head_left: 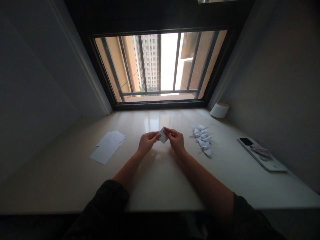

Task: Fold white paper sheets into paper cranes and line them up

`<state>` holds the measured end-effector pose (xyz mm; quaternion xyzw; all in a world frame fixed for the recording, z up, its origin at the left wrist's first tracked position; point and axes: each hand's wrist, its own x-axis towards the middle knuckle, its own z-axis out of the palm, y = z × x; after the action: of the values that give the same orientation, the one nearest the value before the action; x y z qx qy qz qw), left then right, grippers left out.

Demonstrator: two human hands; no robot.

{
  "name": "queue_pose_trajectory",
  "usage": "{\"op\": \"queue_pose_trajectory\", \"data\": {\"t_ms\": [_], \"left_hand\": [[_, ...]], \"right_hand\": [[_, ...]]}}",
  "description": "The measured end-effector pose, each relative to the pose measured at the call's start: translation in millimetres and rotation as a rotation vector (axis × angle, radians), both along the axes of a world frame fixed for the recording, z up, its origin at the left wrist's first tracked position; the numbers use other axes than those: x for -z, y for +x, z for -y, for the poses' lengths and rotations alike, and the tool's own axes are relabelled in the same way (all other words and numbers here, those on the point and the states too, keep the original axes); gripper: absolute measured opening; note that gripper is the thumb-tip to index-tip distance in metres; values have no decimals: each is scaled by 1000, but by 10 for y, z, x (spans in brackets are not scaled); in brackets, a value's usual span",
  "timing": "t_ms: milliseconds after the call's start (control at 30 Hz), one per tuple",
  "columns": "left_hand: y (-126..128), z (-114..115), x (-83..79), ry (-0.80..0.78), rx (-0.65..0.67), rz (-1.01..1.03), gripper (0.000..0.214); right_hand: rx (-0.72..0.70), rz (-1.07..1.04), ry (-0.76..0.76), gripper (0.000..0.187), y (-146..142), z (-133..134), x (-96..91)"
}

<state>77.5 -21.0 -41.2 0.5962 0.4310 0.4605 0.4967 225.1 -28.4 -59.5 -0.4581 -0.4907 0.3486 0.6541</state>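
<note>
A small folded piece of white paper (163,136) is held just above the middle of the pale table (160,180). My left hand (147,142) pinches its left edge, fingers closed on it. My right hand (176,139) pinches its upper right edge, fingers also closed on it. Both forearms reach in from the dark sleeves at the bottom. To the right of my right hand lies a cluster of several folded white paper cranes (203,139).
Loose white paper sheets (108,146) lie at the left. A phone (261,154) with something small on it rests at the right near the wall. A white roll (219,110) stands in the back right corner. A barred window (160,66) faces me.
</note>
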Motion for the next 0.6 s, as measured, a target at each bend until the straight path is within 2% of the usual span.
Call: {"op": "queue_pose_trajectory", "data": {"t_ms": [233,400,500,600], "left_hand": [[6,5,47,-138,-13,62,42],[10,6,57,-174,-70,124,45],[8,18,30,-173,-86,110,45],[2,37,-5,-157,-48,11,44]], "right_hand": [[15,119,14,28,8,17,-33],[1,44,-106,45,6,-15,9],[-49,-31,-118,46,9,-39,41],[-68,-82,-115,45,18,-51,56]]}}
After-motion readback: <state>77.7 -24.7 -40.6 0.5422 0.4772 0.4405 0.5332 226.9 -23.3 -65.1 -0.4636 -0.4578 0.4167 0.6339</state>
